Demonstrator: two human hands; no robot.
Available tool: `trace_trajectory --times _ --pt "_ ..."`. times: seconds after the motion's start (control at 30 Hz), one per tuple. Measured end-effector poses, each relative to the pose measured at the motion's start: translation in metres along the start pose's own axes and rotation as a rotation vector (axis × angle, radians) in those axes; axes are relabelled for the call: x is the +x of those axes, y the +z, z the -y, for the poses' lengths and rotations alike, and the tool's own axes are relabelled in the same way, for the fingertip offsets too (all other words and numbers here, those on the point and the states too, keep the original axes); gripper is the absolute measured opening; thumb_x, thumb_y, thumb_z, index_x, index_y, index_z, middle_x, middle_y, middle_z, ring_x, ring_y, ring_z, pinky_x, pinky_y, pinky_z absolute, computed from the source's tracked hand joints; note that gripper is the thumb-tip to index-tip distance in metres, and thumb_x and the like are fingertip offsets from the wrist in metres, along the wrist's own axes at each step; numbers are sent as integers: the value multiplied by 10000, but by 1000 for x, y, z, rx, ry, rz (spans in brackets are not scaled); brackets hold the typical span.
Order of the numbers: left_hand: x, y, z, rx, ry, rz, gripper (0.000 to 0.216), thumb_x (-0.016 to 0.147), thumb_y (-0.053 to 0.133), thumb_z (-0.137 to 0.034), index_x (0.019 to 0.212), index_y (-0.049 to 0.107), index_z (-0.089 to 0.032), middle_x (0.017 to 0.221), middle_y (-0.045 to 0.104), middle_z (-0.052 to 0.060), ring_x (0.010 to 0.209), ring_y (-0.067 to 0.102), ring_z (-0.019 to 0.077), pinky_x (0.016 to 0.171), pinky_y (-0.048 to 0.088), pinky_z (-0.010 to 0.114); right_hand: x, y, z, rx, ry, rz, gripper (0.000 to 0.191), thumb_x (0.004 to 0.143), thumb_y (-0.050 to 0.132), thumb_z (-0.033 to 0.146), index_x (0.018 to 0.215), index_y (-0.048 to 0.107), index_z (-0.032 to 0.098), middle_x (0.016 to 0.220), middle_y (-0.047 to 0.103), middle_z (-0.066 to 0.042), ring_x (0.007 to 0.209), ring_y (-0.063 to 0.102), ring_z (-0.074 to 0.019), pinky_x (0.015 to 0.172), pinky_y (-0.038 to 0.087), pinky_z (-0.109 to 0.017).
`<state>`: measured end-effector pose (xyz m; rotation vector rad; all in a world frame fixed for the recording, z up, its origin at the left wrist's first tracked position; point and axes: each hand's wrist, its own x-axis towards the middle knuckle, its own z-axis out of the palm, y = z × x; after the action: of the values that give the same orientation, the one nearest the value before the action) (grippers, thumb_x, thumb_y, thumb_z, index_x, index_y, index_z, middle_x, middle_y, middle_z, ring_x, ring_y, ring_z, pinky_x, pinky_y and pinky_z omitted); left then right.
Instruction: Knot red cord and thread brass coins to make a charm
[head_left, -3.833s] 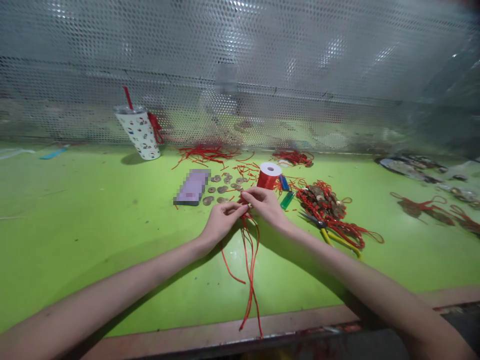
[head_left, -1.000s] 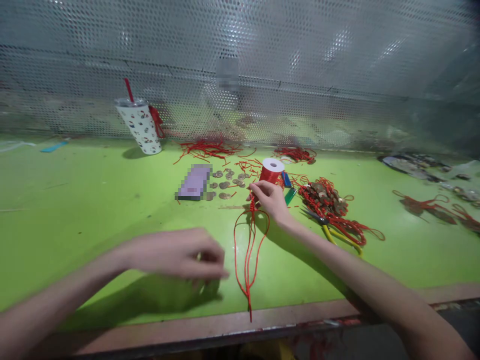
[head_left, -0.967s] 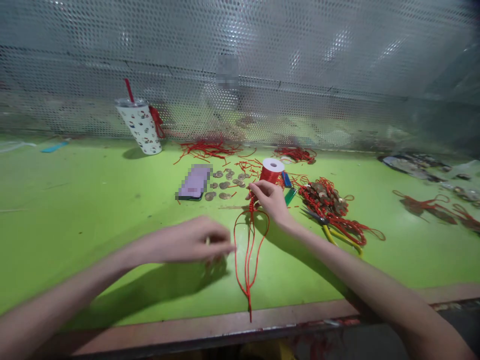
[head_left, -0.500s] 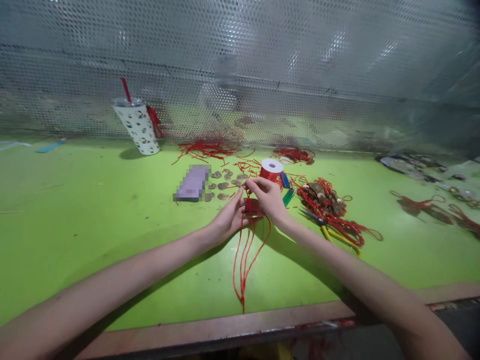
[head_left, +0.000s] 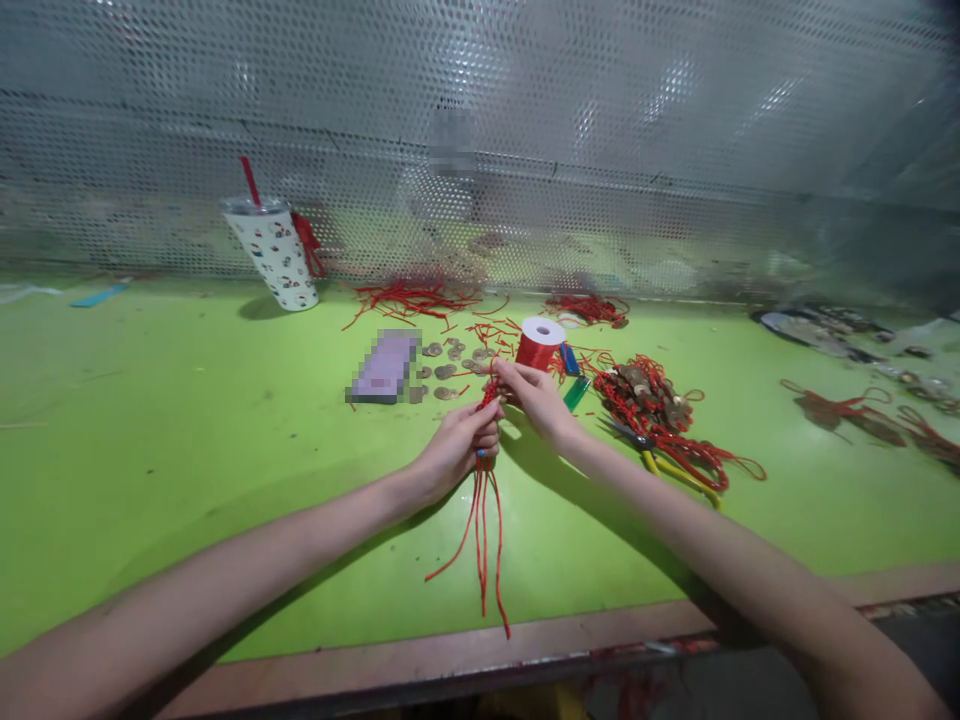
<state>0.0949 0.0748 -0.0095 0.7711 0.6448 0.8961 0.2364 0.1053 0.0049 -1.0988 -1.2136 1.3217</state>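
Observation:
A knotted red cord (head_left: 484, 505) is between my hands over the middle of the table, its loose ends hanging toward the front edge. My left hand (head_left: 471, 435) is closed round the knotted part, thumb on top. My right hand (head_left: 531, 392) pinches the cord's upper end just above, fingertips close together. Beyond the hands lie several brass-coloured coins (head_left: 445, 392). Right behind my right hand stands a spool of red ribbon (head_left: 540, 343), partly covered by it.
Yellow-handled pliers (head_left: 679, 478) lie at the right beside a pile of red cords with coins (head_left: 645, 390). A green lighter (head_left: 577, 393) is nearer. A patterned cup (head_left: 274, 255) with a straw stands back left; a purple box-like object (head_left: 386, 365) lies mid-table. Perforated metal sheet (head_left: 480, 190) closes the back.
My left hand has gone from fingers spread under the cord to a closed grip round it. The cord ends, earlier gathered at the bottom, now hang apart.

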Motion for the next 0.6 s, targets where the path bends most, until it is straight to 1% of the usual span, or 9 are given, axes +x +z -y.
trace_trajectory --times 0.07,0.13,0.27,0.37,0.43,0.5,0.53,0.6 --pt "-1 1 -1 13 20 -3 281 888 711 -342 770 554 -141 550 257 -111 456 223 45 456 229 170 -8 -1 -1 -92 -1 65 369 772 741 577 826 769 213 779 715 -35 670 595 -149 607 487 -271" --pt "-1 2 0 24 25 -2 292 873 726 -350 767 550 -143 556 263 -110 461 219 46 458 224 172 -14 -1 -1 -149 -30 83 341 776 745 556 761 756 216 724 695 -28 664 581 -158 611 479 -281" --pt "-4 4 1 9 6 1 366 854 724 -454 757 539 -153 551 266 -111 460 199 49 459 213 178 -17 -2 -1 -164 -110 19 324 796 728 528 720 717 213 660 623 3 608 527 -133 575 430 -261" --pt "-14 4 2 57 0 -61 409 878 658 -540 794 578 -148 550 246 -111 455 193 58 459 205 192 -12 -6 -1 -168 -118 -38 361 785 721 564 720 700 210 634 582 20 574 502 -120 547 411 -248" --pt "-27 4 3 157 3 -106 403 903 617 -546 828 597 -151 566 233 -107 457 197 65 462 194 203 -8 -9 -1 -175 -104 -45 404 764 722 607 727 700 206 593 542 33 537 476 -114 517 395 -244" --pt "-43 3 3 308 33 -130 370 927 579 -523 842 599 -164 576 255 -94 470 235 79 470 197 215 -6 -12 -2 -203 -104 -39 438 757 714 638 727 704 200 555 504 45 502 441 -106 484 358 -237" --pt "-52 3 3 416 57 -133 352 941 556 -503 842 604 -169 576 289 -83 480 272 91 475 216 223 -5 -14 -3 -224 -106 -36 449 759 708 645 723 705 198 538 489 48 487 424 -103 470 332 -235" --pt "-70 2 2 695 128 -130 321 988 484 -441 852 622 -184 596 407 -45 532 381 123 514 291 246 -5 -16 -3 -266 -110 -34 449 769 703 640 706 704 195 513 474 49 468 397 -99 454 287 -237"
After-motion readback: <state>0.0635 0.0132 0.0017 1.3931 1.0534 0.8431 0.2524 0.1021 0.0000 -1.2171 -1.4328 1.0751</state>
